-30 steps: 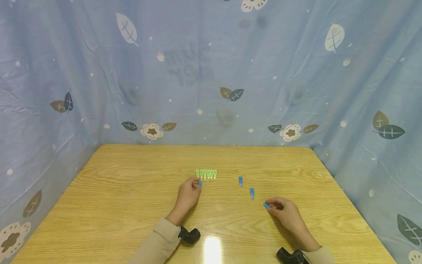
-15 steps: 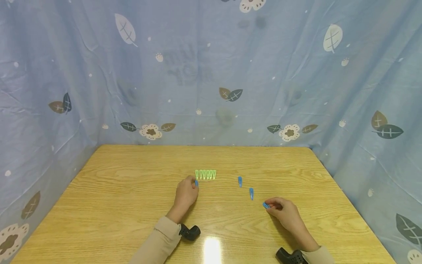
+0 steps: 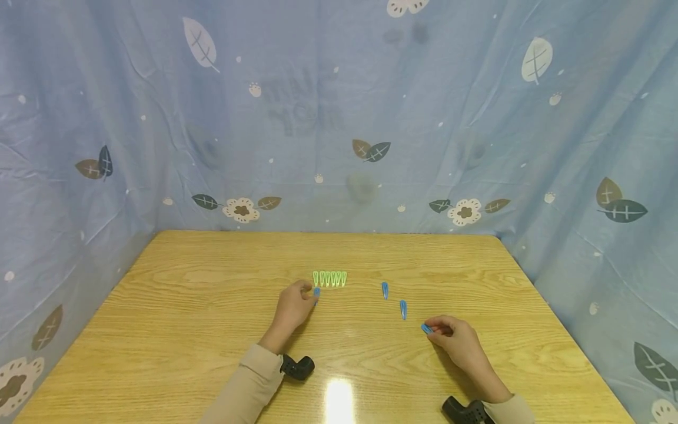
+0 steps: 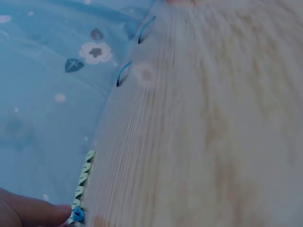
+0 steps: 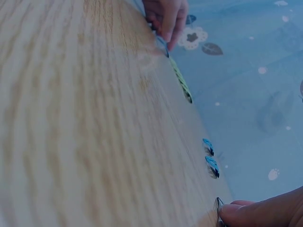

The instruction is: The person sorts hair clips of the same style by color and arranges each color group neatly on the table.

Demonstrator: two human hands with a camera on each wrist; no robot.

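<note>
In the head view my left hand (image 3: 294,305) is just left of a blue snap hair clip (image 3: 316,291). Its index finger and thumb stand apart, the thumb tip overlapping the clip's lower part. The left wrist view shows the thumb (image 4: 45,213) right beside this clip (image 4: 78,214). Just beyond it, several light green hair clips (image 3: 333,279) lie in an even row. My right hand (image 3: 457,338) pinches another blue hair clip (image 3: 426,329) between thumb and fingertips, partly covering it.
Two loose blue hair clips lie between the hands, one farther back (image 3: 385,290) and one nearer (image 3: 404,310). The wooden table (image 3: 212,265) ends at a blue patterned curtain (image 3: 318,118). Each wrist wears a black device, such as the left one (image 3: 298,367).
My left hand has shifted left and its fingers have parted from around the blue clip, which now lies below the row's left end. My right hand holds its clip almost unmoved.
</note>
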